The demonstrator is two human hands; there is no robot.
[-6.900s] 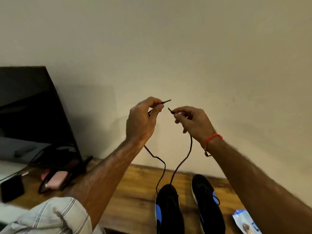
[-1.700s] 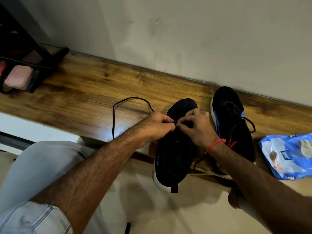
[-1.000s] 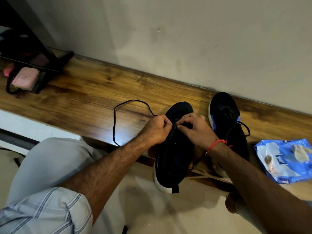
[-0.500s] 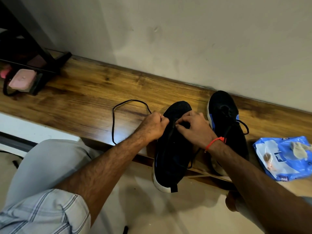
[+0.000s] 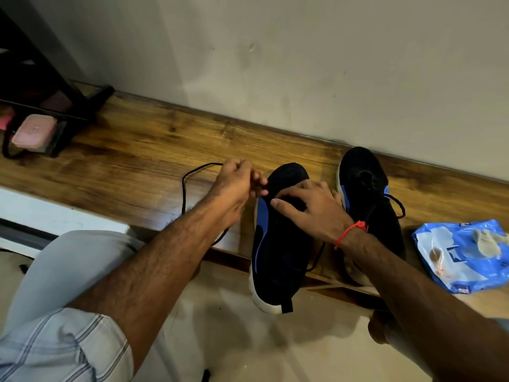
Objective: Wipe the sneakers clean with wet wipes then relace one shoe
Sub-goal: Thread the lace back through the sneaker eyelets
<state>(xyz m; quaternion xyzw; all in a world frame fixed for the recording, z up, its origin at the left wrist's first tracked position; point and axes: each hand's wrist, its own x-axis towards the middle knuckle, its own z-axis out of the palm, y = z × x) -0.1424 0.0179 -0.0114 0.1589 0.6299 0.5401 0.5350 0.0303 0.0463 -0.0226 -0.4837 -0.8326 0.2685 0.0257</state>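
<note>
Two black sneakers with blue trim stand on a wooden ledge [image 5: 124,166], toes to the wall. The nearer sneaker [image 5: 278,249] hangs its white heel over the ledge's front edge. My left hand [image 5: 237,186] is just left of its toe, fingers curled, pinching the black lace [image 5: 184,194], which loops out leftward over the wood. My right hand [image 5: 311,208] rests on top of this sneaker with fingers spread. Another part of the lace hangs down the shoe's right side. The second sneaker [image 5: 366,188] stands laced to the right.
A blue pack of wet wipes [image 5: 468,257] lies at the right end of the ledge. At the far left sits a pink case [image 5: 34,133] inside a black stand. The wall runs right behind the shoes. My knee [image 5: 68,266] is below the ledge.
My left hand has pulled away to the left and up from the shoe's top, drawing the lace with it. My right hand has spread out flat over the sneaker.
</note>
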